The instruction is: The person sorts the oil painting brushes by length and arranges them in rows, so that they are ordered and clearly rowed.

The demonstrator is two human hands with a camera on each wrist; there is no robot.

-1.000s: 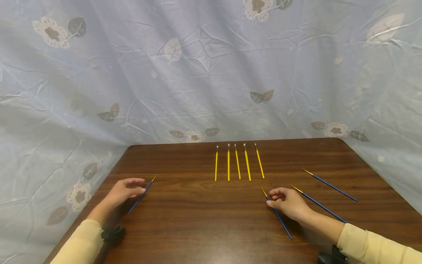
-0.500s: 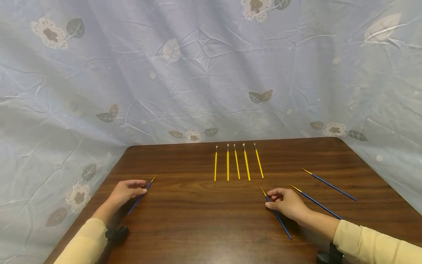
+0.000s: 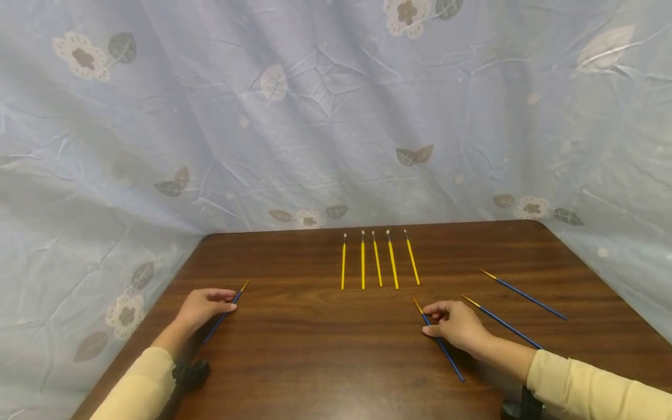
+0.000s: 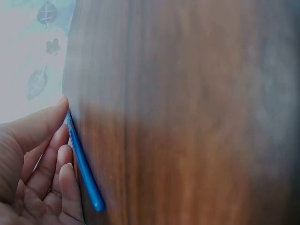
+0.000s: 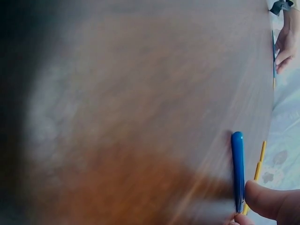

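My left hand is at a thin blue paintbrush lying aslant on the left of the table. Thumb and forefinger pinch it just below its golden end; its blue handle runs beneath the palm in the left wrist view. On the right, my right hand pinches a second blue paintbrush near its golden ferrule, the thumb crossing over the handle. In the right wrist view the thumb touches that blue handle. Both brushes appear to be at table level.
Several yellow paintbrushes lie side by side near the back of the brown table. Two more blue brushes lie right of my right hand, one farther back, one partly under the forearm. A patterned curtain hangs behind.
My left hand has shifted slightly right, its thumb now across the blue brush. The right fingers have drawn in around their brush. The other brushes lie as before.
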